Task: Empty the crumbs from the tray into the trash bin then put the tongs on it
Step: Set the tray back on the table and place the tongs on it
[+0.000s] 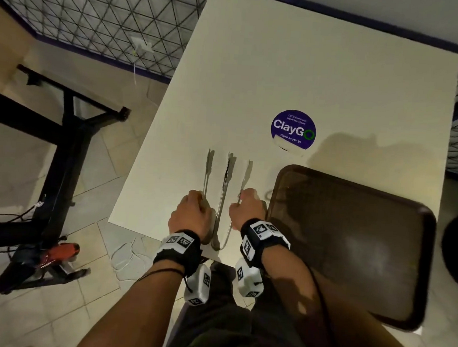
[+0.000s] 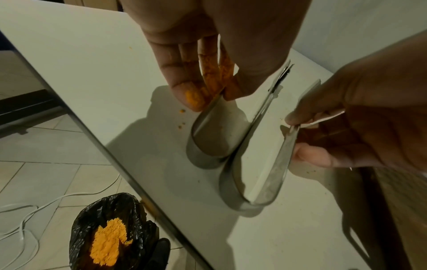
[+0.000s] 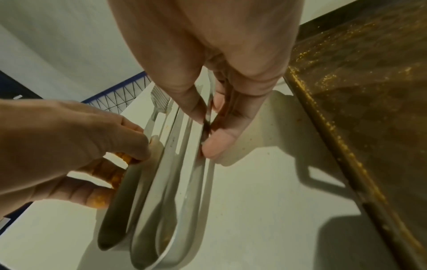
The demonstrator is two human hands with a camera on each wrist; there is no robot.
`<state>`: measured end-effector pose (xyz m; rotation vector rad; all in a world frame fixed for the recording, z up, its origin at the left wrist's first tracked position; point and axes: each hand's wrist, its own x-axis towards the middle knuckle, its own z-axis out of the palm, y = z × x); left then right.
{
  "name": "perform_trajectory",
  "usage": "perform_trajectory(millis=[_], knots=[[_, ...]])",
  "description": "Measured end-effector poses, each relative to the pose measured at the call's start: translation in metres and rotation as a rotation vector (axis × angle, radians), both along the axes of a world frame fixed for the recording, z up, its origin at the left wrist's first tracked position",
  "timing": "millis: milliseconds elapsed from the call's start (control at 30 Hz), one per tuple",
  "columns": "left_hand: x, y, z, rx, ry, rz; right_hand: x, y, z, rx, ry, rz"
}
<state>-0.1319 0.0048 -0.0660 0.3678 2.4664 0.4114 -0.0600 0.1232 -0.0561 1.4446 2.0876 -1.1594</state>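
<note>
Each grip pinches one pair: left hand (image 1: pixel 190 211) on left tongs (image 1: pixel 207 171), right hand (image 1: pixel 247 209) on right tongs (image 1: pixel 245 174). Both lie on worktop (image 1: pixel 258 66), long axes up-frame. Tray (image 1: pixel 354 238) just right; right hand nearer

Two pairs of tongs lay side by side on the table (image 1: pixel 299 69) near its front edge, the left tongs (image 1: pixel 208 169) touching the right tongs (image 1: pixel 228 189) at their looped ends. The tray (image 1: pixel 354 238) sat on the table just right of them, with the sticker (image 1: pixel 293 129) behind it. The trash bin (image 2: pixel 110 235) stood on the floor below the table's edge.
</note>
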Motion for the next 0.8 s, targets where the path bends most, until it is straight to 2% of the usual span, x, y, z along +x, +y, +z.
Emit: perform_trajectory(millis=[167,367,533,800], knots=[[-0.008,-0.003,0.003,0.002,0.011,-0.061,0.002,0.004,0.015,0.018,0.001,0.055],[0.005,-0.003,0.032,0.138,0.052,-0.099,0.039,0.025,0.037,-0.003,0.073,0.048],[0.051,0.032,0.061,0.235,0.031,-0.184,0.111,0.063,0.063,0.064,0.081,-0.059],[0.145,0.103,0.051,0.184,-0.069,-0.386,0.225,0.120,0.058,0.125,-0.036,-0.172]])
